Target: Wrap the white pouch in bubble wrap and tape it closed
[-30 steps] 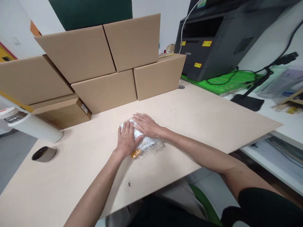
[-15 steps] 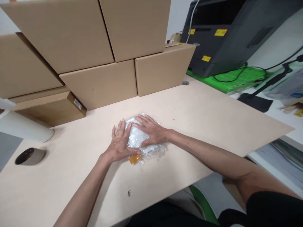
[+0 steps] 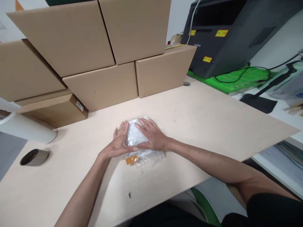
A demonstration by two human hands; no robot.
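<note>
A flat white item in clear bubble wrap (image 3: 136, 136) lies on the pale wooden table (image 3: 189, 116), with loose wrap edges sticking out at its right and near side. What the wrap encloses cannot be made out. Along the left edge of the packet rests my left hand (image 3: 119, 142), fingers stretched out and thumb across its near side. My right hand (image 3: 152, 134) lies spread over the packet's right part, pressing on its top. A strip of orange-brown tape (image 3: 131, 160) shows at the near left corner, just below my left thumb.
Stacked cardboard boxes (image 3: 101, 85) stand along the back. At the left are a white roll (image 3: 35, 127) and a tape roll's empty brown core (image 3: 35, 157). A dark grey printer (image 3: 210, 41) sits on a green surface (image 3: 233, 80) beyond the table's right side.
My left hand has slid slightly along the packet's left side, and its thumb now meets my right thumb. The tape strip shows more fully. The view has shifted slightly.
</note>
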